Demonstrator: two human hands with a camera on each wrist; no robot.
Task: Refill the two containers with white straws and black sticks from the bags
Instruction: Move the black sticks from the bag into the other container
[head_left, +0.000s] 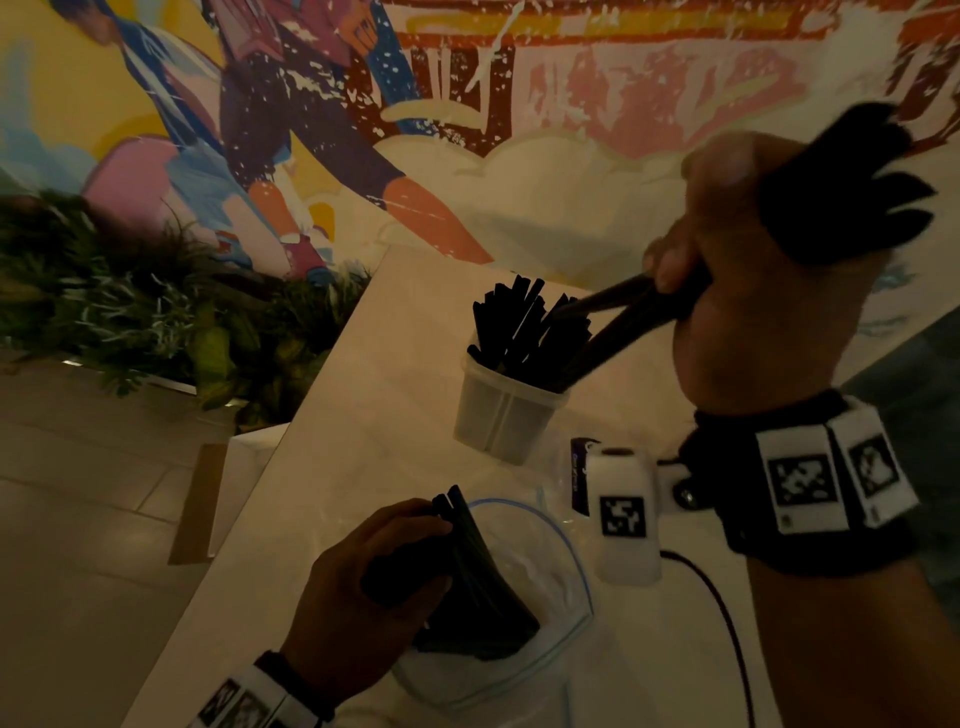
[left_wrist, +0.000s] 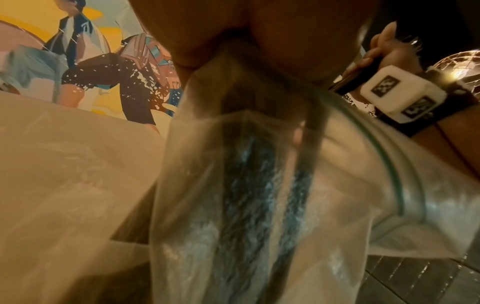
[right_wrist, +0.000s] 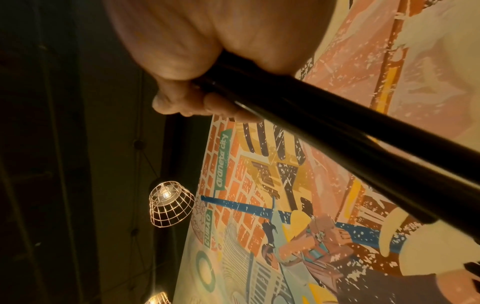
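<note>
A translucent container stands on the white table, holding several black sticks. My right hand grips a bundle of black sticks above and right of it, their lower ends dipping into the container. The right wrist view shows that same bundle slanting out of my fist. Near the table's front, my left hand holds a clear zip bag with more black sticks in it. In the left wrist view the bag fills the frame. No white straws or second container are in view.
A painted mural covers the wall behind the table. Green plants fill a planter left of the table's edge. A cable trails from my right wrist band. A wire-cage lamp hangs overhead.
</note>
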